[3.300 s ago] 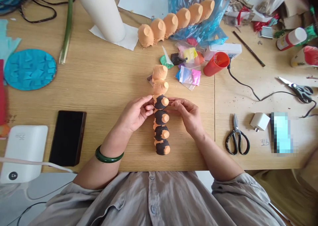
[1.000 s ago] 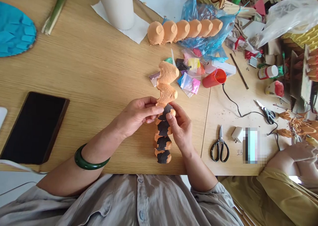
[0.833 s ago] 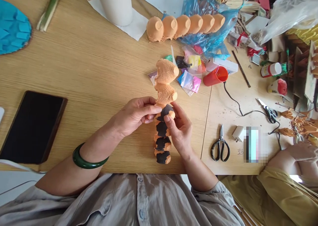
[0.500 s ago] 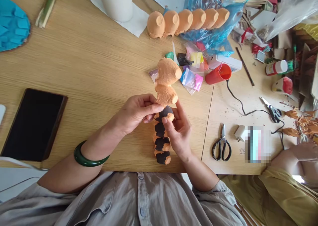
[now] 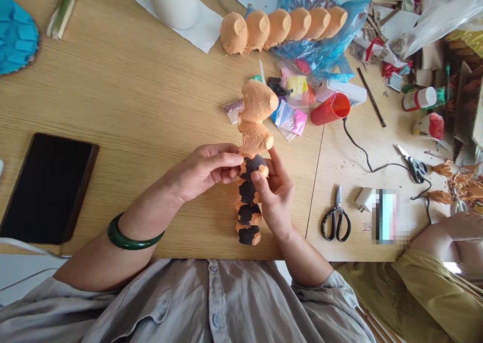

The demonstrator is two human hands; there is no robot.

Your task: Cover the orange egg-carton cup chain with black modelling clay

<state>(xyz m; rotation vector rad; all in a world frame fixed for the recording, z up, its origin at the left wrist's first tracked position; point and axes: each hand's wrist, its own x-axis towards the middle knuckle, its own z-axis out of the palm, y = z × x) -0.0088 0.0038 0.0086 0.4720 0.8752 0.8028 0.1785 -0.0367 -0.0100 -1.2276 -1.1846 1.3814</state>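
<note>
An orange row of joined bumpy shapes (image 5: pixel 257 101) is held upright in the picture, its lower bumps covered with black patches. My right hand (image 5: pixel 277 189) grips it from the right, thumb on the front of a black-patched bump and fingers behind. On the other side, my left hand (image 5: pixel 211 169) pinches at its left edge, where black meets bare orange; whether it holds a small bit there is hidden. Small bags of coloured clay (image 5: pixel 292 119) lie just beyond. A similar orange row (image 5: pixel 279 28) rests farther back, partly on a blue plastic bag (image 5: pixel 328 56).
A dark phone (image 5: pixel 49 187) lies at left, below a blue textured piece (image 5: pixel 17 36). At right are black-handled scissors (image 5: pixel 335 220), a red cup (image 5: pixel 331 109), a black cable (image 5: pixel 358 147) and a white adapter (image 5: pixel 365 199). Another person's arm (image 5: pixel 433 240) rests at the lower right.
The held row has shifted slightly right and up in view. My left fingertips have drawn back a little from its front to its left edge. My right hand keeps its hold.
</note>
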